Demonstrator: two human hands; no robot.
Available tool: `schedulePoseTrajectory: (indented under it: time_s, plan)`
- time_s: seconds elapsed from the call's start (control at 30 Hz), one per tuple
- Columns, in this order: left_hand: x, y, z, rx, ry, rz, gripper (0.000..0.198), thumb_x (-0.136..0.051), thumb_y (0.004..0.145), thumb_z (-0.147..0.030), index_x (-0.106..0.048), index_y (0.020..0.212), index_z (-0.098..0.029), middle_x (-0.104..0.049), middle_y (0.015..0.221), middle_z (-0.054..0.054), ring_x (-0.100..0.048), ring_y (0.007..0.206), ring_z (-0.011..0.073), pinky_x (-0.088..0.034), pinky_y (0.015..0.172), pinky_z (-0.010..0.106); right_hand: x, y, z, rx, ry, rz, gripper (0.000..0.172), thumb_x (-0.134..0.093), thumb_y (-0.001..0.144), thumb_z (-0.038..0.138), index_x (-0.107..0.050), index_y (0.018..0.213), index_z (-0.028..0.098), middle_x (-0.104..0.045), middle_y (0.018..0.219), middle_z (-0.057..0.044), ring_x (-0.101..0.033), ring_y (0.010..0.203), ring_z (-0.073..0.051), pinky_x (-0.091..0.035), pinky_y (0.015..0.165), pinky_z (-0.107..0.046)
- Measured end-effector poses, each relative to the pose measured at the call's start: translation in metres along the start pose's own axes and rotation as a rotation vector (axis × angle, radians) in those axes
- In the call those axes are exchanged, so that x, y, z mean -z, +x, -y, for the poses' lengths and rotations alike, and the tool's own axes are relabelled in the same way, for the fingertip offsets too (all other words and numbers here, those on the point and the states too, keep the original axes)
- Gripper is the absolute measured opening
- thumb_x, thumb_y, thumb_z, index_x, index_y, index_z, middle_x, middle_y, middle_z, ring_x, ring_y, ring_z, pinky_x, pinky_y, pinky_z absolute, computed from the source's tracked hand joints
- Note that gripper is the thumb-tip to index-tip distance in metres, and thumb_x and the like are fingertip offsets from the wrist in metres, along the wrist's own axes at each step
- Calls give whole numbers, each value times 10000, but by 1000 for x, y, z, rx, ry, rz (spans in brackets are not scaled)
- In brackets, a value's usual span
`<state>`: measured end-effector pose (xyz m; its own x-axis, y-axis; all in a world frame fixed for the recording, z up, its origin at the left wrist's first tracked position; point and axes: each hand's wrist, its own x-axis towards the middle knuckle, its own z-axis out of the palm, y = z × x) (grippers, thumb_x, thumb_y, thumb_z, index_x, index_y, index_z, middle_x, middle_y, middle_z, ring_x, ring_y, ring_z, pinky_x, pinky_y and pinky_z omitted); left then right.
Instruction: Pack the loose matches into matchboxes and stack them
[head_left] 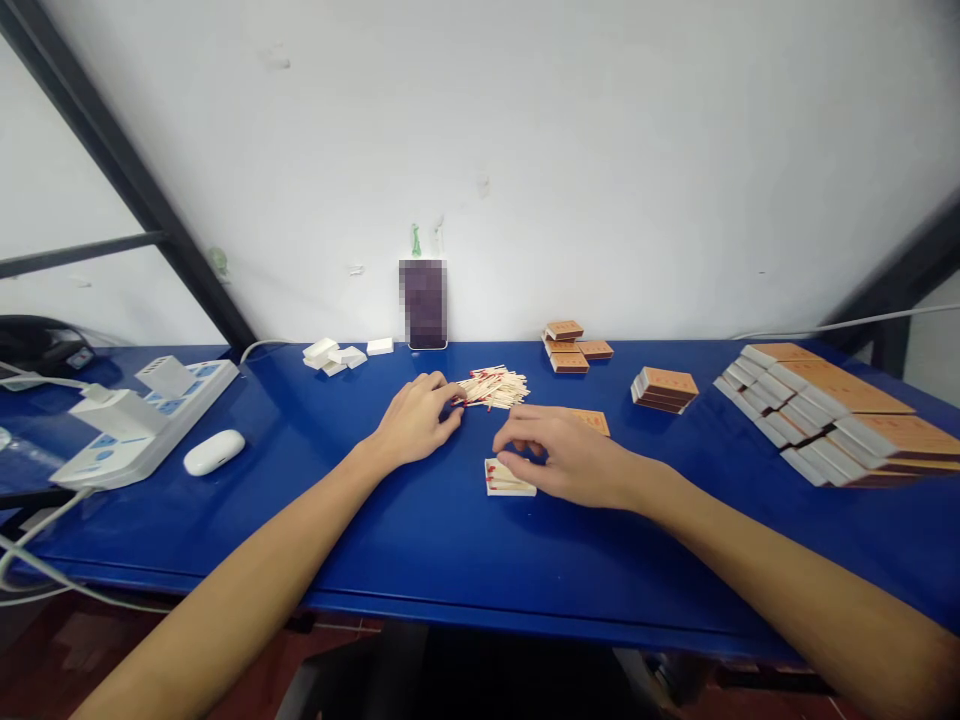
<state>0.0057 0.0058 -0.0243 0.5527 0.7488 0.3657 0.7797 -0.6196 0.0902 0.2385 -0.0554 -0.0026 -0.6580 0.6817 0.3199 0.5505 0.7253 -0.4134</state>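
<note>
My left hand (416, 418) rests on the blue table (420, 540), its fingers curled and pinched at the edge of a loose pile of red-tipped matches (496, 387). My right hand (566, 455) hovers over a small open white matchbox tray (507, 480) partly filled with matches, thumb and fingertips pinched together just above it. An orange matchbox sleeve (596, 421) lies flat just behind my right hand.
Stacks of orange matchboxes sit at back centre (571, 346), right of centre (664, 389) and in a big pile at far right (832, 415). White trays (336, 355), a dark phone (424, 303), a power strip (150, 410) and a white earbud case (214, 452) lie left.
</note>
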Motion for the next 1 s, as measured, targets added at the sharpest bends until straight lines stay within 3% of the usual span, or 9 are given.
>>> schedulePoseTrajectory:
  time_s: [0.17,0.27,0.47,0.7,1.0]
  plan:
    - [-4,4,1,106,-59,-32,222,-594,913,-370,-650,1073,-226,-595,974,45,-557,923,229,-459,811,368,-2,-3,11,61,34,97,144,-593,895,258,-705,975,214,-609,1036,-62,-593,874,-174,-463,837,-334]
    - [-6,8,2,119,-82,-32,221,-639,889,-394,-666,1032,-227,-601,957,37,-552,901,221,-460,804,364,-5,-4,10,70,25,121,147,-626,859,238,-707,980,216,-629,1024,-56,-602,882,-184,-471,851,-349]
    - [-10,18,-1,100,-70,-43,320,-658,877,-408,-665,1150,-241,-602,1093,58,-527,1018,248,-453,875,393,-9,-2,4,80,84,111,113,-643,862,254,-697,949,207,-649,993,-43,-617,862,-168,-489,819,-321]
    - [-11,19,-3,102,-98,-41,218,-634,899,-381,-710,1014,-212,-608,1055,63,-523,961,239,-449,866,409,-10,-2,7,75,100,114,80,-627,879,246,-701,863,219,-648,1029,-40,-627,868,-163,-492,829,-325]
    - [-8,16,-4,94,-98,-35,143,-626,903,-312,-709,894,-196,-641,961,50,-524,894,223,-431,805,379,-5,-3,10,46,124,81,146,-584,928,307,-682,892,205,-625,998,-48,-600,865,-161,-469,819,-315]
